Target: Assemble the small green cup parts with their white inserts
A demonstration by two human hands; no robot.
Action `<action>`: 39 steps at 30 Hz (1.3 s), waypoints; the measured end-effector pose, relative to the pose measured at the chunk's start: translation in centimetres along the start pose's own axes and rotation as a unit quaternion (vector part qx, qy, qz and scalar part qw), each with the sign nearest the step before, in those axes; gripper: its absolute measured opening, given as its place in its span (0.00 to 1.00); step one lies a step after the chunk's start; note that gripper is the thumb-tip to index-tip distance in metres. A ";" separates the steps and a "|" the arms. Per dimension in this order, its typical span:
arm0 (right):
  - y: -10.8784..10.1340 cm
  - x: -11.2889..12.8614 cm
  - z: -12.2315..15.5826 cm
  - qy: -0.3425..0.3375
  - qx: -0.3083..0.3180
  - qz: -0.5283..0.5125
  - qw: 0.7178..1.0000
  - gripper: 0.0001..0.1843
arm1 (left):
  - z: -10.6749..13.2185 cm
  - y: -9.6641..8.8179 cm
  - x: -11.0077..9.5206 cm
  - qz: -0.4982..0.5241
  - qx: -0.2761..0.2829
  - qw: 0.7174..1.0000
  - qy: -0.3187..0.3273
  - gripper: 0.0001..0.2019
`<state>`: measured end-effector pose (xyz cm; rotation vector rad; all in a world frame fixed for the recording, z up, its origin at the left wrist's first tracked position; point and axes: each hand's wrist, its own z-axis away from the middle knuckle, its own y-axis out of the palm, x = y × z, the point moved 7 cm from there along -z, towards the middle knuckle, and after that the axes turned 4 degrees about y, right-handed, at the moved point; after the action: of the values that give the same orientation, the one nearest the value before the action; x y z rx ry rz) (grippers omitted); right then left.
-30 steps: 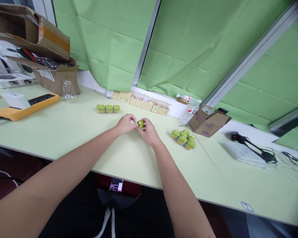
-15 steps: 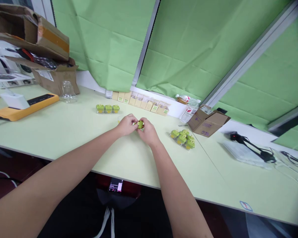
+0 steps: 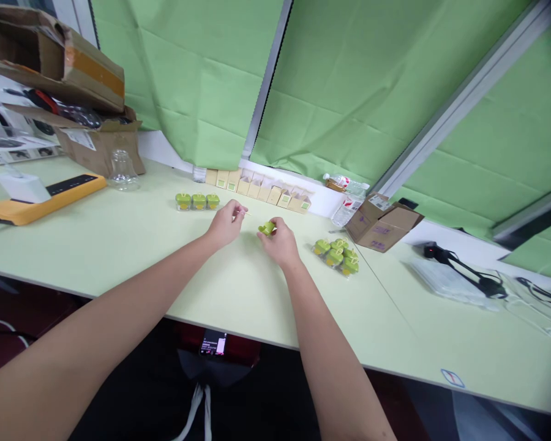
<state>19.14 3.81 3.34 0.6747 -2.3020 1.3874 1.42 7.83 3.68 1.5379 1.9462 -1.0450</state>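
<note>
My left hand [image 3: 227, 225] is raised over the table with thumb and fingers pinched on a thin, pale yellow strip [image 3: 243, 212]; what the strip belongs to is too small to tell. Just to its right, my right hand [image 3: 282, 241] grips a green paper sleeve [image 3: 267, 228] that looks folded and partly open. A gap separates the two hands. Beyond my left hand stands a row of three small clear cups with green sleeves [image 3: 198, 201] and something yellow inside. Right of my right hand, several similar green-sleeved cups [image 3: 335, 256] are grouped close together.
A row of small tan boxes [image 3: 257, 185] lines the back wall. Plastic bottles [image 3: 346, 210] and an open cardboard box [image 3: 383, 226] sit back right. A glass jar [image 3: 122, 170], an orange power strip [image 3: 68, 191] and stacked cartons [image 3: 96, 144] occupy the left.
My hands have moved apart; earlier they met at the green sleeve. My left hand has gone up and left with the pale strip, while the sleeve has stayed with my right hand.
</note>
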 end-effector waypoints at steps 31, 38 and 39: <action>2.4 0.6 -0.2 0.039 0.157 -0.343 0.925 0.28 | 0.8 1.4 -1.9 -0.010 0.114 0.993 0.008 0.08; 2.8 0.2 -0.1 0.069 0.183 -0.375 0.906 0.28 | 0.8 1.3 -2.3 -0.073 0.125 0.988 0.047 0.09; 2.8 0.2 -0.1 0.071 0.182 -0.380 0.904 0.28 | 0.8 1.4 -2.3 -0.087 0.131 0.986 0.056 0.09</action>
<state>17.42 4.95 1.47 1.3481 -1.3991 1.3884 3.29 5.92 4.54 1.6151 2.1206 -1.3602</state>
